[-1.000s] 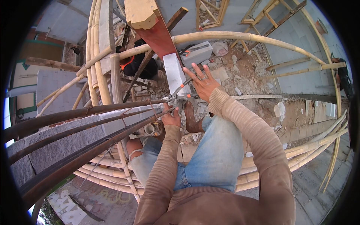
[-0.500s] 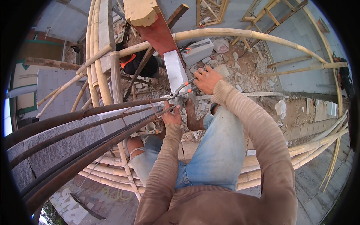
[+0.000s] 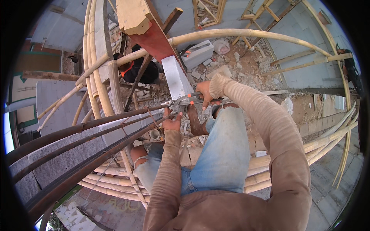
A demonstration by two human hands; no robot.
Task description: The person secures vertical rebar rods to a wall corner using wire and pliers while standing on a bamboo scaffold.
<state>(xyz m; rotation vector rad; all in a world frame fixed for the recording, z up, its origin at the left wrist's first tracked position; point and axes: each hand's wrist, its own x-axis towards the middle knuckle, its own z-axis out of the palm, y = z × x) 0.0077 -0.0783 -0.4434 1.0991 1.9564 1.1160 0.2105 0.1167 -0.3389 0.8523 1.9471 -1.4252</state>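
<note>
My right hand [image 3: 206, 91] is wrapped round the handles of a pair of pincers [image 3: 179, 101], which have dark grips with orange marks. Their jaws meet the far end of a bundle of rusty steel bars [image 3: 100, 114], held together by thin ties. Just below the jaws, my left hand [image 3: 172, 122] grips the end of the lower bar, index finger and thumb on either side of it. Whether a wire sits in the jaws is too small to tell.
Bamboo poles [image 3: 246, 34] surround me as scaffolding. A pale block column [image 3: 175, 79] and red board [image 3: 154, 42] stand ahead. Rubble lies below, near a white block [image 3: 198, 54]. A person in dark clothing [image 3: 144, 71] is below at left. Grey block wall [image 3: 58, 156] runs under the bars.
My right hand has swung down toward me, bringing the pincer handles nearer to level. Its fingers now curl further round them. My left hand stays by the bar ends.
</note>
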